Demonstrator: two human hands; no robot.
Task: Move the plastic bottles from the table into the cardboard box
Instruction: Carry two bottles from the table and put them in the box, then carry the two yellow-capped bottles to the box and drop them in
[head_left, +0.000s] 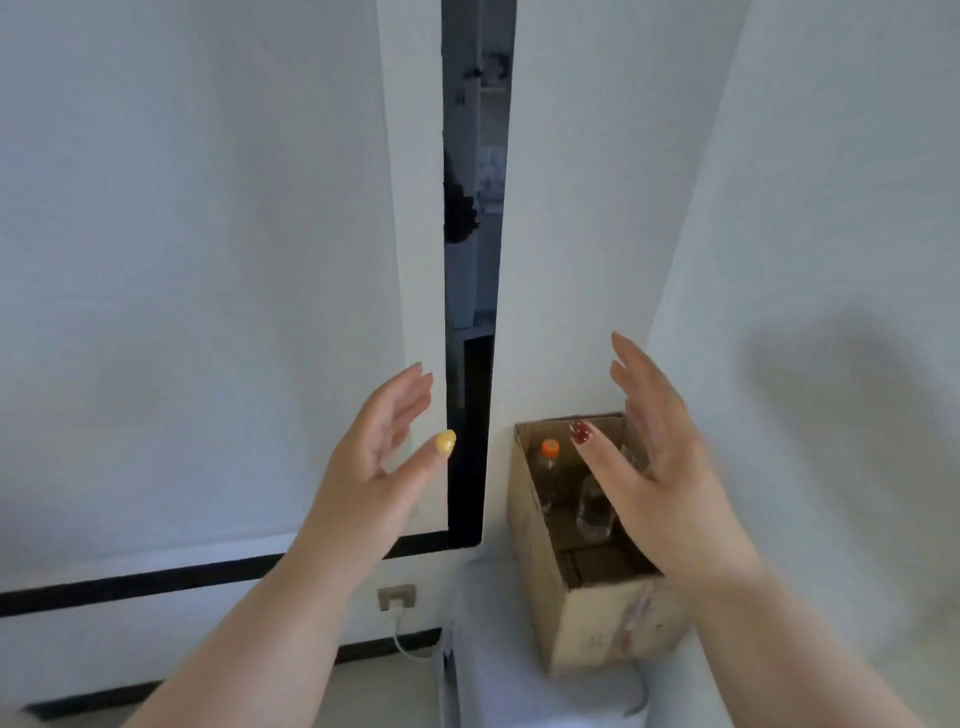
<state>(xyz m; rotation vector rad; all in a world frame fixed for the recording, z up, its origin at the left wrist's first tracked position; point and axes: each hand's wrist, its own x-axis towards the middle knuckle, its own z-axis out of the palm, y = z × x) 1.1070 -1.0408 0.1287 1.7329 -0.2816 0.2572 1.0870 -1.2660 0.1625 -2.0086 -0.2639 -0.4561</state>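
Note:
An open cardboard box (592, 618) stands on a white covered surface against the wall corner. Inside it I see a clear plastic bottle with an orange cap (549, 457) upright at the back left, and a second clear bottle (595, 512) beside it, its top hidden behind my thumb. My right hand (660, 467) hovers above the box, palm turned left, fingers spread, holding nothing. My left hand (379, 467) is raised to the left of the box in front of the wall, also spread and empty.
White walls fill the view, with a narrow dark vertical gap (472, 260) between two panels. A wall socket (397, 596) with a white cable sits low on the wall. The white covered surface (498, 670) ends just left of the box.

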